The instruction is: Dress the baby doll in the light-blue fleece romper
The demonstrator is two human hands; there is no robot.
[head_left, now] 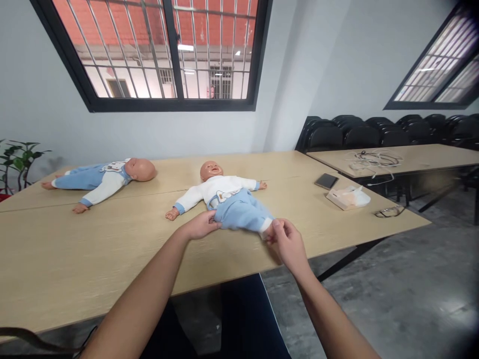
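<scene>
A baby doll (211,172) lies on its back on the table, its arms spread. It wears a white top (196,193) with a printed front and light blue trousers (243,209) with white cuffs. At the doll's near hip, my left hand (202,225) has its fingers closed on the side of the trousers. My right hand (291,243) grips the doll's foot just beyond the cuff; the fingers partly hide that foot. The doll's legs lie together toward the right, and its other foot is hard to make out.
A second baby doll (140,170) in similar clothes lies at the back left of the table (112,259). To the right are a dark phone (326,181), an open tissue pack (347,198) and glasses (389,212). Cables (377,158) lie on another table, before stacked black chairs (325,137).
</scene>
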